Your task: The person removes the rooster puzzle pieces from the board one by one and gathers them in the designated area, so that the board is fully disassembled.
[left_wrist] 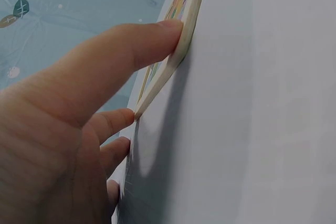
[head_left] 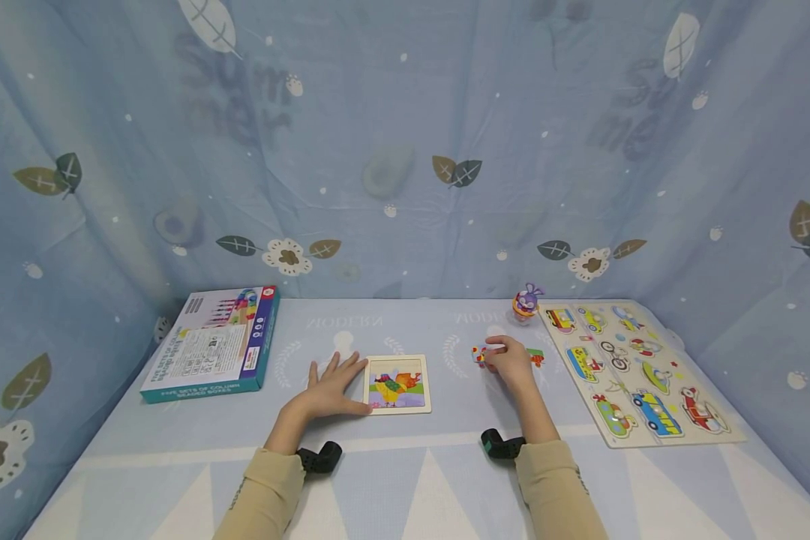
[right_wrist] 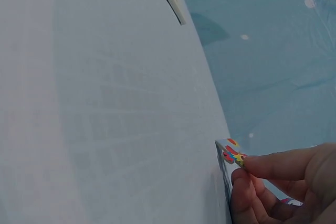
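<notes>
A small square wooden puzzle [head_left: 396, 401], with a coloured bird picture inside a pale frame, lies flat on the table. My left hand [head_left: 328, 394] is spread at its left side; in the left wrist view the thumb [left_wrist: 170, 30] rests on the frame's rim and a fingertip touches its corner. To the right, my right hand [head_left: 511, 361] pinches a small, brightly coloured puzzle piece [right_wrist: 229, 153] between thumb and finger, at table level. Another piece, green and red [head_left: 536, 358], lies just right of that hand and is partly hidden by it.
A large wooden vehicle puzzle board [head_left: 621, 401] lies at the right. Beside its far left corner stands a small purple and orange toy figure [head_left: 525, 303]. A flat boxed set [head_left: 209, 343] lies at the left. A blue patterned curtain [head_left: 405, 150] hangs behind the table.
</notes>
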Action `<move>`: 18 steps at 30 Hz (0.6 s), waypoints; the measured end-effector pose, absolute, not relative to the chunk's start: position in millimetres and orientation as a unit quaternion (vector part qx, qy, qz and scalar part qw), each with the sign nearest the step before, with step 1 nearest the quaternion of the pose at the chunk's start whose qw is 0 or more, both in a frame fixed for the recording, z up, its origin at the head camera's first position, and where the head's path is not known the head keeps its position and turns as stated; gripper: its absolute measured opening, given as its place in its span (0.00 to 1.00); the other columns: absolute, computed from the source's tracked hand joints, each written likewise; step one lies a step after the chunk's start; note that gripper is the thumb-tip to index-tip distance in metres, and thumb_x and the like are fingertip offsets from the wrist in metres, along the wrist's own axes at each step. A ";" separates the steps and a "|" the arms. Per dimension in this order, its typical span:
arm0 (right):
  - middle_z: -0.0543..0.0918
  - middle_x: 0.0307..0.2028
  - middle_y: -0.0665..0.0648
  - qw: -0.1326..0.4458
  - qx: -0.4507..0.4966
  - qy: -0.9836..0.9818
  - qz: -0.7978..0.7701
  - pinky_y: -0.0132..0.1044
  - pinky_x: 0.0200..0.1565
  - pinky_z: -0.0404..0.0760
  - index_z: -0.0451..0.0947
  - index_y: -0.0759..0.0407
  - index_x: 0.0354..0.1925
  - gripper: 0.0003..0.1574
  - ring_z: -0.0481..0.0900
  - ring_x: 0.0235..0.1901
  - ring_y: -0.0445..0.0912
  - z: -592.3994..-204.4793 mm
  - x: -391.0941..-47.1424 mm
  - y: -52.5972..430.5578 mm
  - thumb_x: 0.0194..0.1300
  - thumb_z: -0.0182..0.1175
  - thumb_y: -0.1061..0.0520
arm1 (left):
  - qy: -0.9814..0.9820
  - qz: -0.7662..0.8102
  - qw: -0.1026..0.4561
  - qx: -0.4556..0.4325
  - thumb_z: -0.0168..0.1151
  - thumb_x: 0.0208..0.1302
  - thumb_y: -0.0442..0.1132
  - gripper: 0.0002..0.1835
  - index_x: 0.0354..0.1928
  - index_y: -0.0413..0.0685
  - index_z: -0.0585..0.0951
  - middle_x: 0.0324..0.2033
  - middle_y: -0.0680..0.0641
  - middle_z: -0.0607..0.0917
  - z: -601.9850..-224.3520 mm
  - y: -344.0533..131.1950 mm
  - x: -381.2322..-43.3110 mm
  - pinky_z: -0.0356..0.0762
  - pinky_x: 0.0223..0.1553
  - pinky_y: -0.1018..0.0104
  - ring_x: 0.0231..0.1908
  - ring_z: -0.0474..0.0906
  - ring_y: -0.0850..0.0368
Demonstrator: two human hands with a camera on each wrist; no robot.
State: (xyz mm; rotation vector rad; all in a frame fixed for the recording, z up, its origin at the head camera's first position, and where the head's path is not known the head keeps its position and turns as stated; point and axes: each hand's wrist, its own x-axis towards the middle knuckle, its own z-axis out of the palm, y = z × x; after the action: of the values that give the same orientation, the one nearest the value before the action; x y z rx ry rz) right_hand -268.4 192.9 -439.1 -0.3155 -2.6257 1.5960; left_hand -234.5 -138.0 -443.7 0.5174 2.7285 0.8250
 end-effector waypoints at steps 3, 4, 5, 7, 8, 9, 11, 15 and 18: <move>0.80 0.27 0.58 0.030 -0.105 -0.854 0.509 0.28 0.25 0.73 0.74 0.70 0.50 0.23 0.74 0.19 0.38 -440.5 -268.2 193.8 0.53 0.57 0.69 | 0.935 0.283 0.123 0.177 0.68 0.46 0.54 0.48 0.68 0.46 0.61 0.70 0.41 0.54 -443.6 -137.6 -234.7 0.19 0.60 0.34 0.69 0.34 0.37; 0.80 0.27 0.58 0.031 -0.107 -0.856 0.505 0.28 0.24 0.72 0.75 0.70 0.49 0.22 0.74 0.19 0.38 -440.8 -268.2 194.1 0.52 0.57 0.68 | 0.934 0.284 0.124 0.176 0.68 0.46 0.54 0.48 0.68 0.46 0.61 0.70 0.41 0.54 -443.6 -137.5 -234.8 0.19 0.60 0.34 0.69 0.34 0.37; 0.80 0.27 0.58 0.032 -0.111 -0.857 0.502 0.28 0.24 0.72 0.75 0.69 0.49 0.22 0.74 0.19 0.38 -441.1 -268.4 194.5 0.52 0.58 0.68 | 0.934 0.284 0.124 0.176 0.68 0.46 0.54 0.47 0.68 0.46 0.61 0.70 0.41 0.54 -443.7 -137.4 -234.9 0.19 0.60 0.34 0.69 0.34 0.37; 0.80 0.27 0.59 0.033 -0.115 -0.858 0.499 0.28 0.24 0.72 0.75 0.69 0.49 0.22 0.75 0.19 0.39 -441.3 -268.6 195.0 0.52 0.58 0.69 | 0.934 0.284 0.125 0.175 0.68 0.46 0.54 0.47 0.68 0.46 0.61 0.70 0.41 0.54 -444.1 -137.1 -235.3 0.18 0.60 0.34 0.69 0.33 0.37; 0.80 0.27 0.59 0.033 -0.117 -0.858 0.499 0.28 0.24 0.73 0.75 0.69 0.49 0.22 0.75 0.19 0.39 -441.2 -268.6 195.3 0.52 0.58 0.69 | 0.935 0.284 0.125 0.175 0.68 0.46 0.54 0.48 0.68 0.46 0.61 0.70 0.41 0.54 -444.1 -137.2 -235.3 0.18 0.60 0.34 0.69 0.33 0.37; 0.80 0.28 0.59 0.031 -0.121 -0.857 0.499 0.28 0.24 0.74 0.75 0.69 0.49 0.22 0.75 0.19 0.39 -441.1 -268.7 195.6 0.53 0.58 0.69 | 0.935 0.283 0.124 0.174 0.68 0.45 0.54 0.48 0.68 0.46 0.61 0.70 0.41 0.54 -444.1 -137.2 -235.3 0.18 0.60 0.34 0.69 0.33 0.37; 0.80 0.28 0.59 0.028 -0.125 -0.856 0.501 0.28 0.25 0.75 0.75 0.69 0.49 0.22 0.76 0.20 0.39 -441.4 -268.8 196.4 0.53 0.57 0.69 | 0.935 0.282 0.125 0.174 0.68 0.45 0.53 0.48 0.68 0.46 0.61 0.70 0.41 0.54 -444.6 -137.3 -235.7 0.18 0.60 0.34 0.69 0.34 0.37; 0.79 0.29 0.59 0.025 -0.133 -0.856 0.500 0.29 0.26 0.77 0.74 0.68 0.50 0.21 0.75 0.21 0.39 -441.6 -268.9 196.7 0.55 0.57 0.69 | 0.935 0.281 0.126 0.175 0.68 0.46 0.54 0.48 0.68 0.46 0.61 0.70 0.41 0.54 -445.1 -137.5 -235.8 0.18 0.60 0.34 0.69 0.33 0.37; 0.78 0.28 0.58 0.024 -0.135 -0.856 0.499 0.28 0.26 0.77 0.75 0.68 0.50 0.21 0.75 0.21 0.39 -442.1 -269.5 196.6 0.55 0.57 0.68 | 0.934 0.283 0.126 0.175 0.68 0.45 0.53 0.48 0.68 0.46 0.61 0.70 0.41 0.54 -444.6 -138.1 -234.7 0.18 0.60 0.34 0.69 0.34 0.37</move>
State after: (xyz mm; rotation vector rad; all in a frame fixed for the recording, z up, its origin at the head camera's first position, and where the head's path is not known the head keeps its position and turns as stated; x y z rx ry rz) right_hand -269.5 196.6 -442.1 -0.4182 -2.6488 1.5428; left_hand -234.7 -138.1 -444.6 0.5093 2.7211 0.8246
